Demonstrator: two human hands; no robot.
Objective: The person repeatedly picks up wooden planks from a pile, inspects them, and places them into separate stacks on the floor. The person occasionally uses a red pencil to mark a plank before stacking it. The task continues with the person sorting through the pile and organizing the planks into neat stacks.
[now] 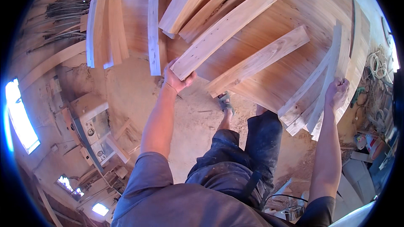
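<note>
Holding a long pale board (pixel 225 33) by its near end in the left hand (pixel 180 77), closed around it from both sides, and curling the right hand (pixel 338 92) over a slim board (pixel 335 54) well to the right of that hold — cannot tell how firmly. Can see, just right of the left grip, a loose board (pixel 259 61) slanting across the wooden tabletop (pixel 286 73), and just left of the grip a narrow board (pixel 154 29). Farther out, past the long pale board, can see a row of thick boards (pixel 185 2) — and, well left of the grip, another stack (pixel 99 29).
</note>
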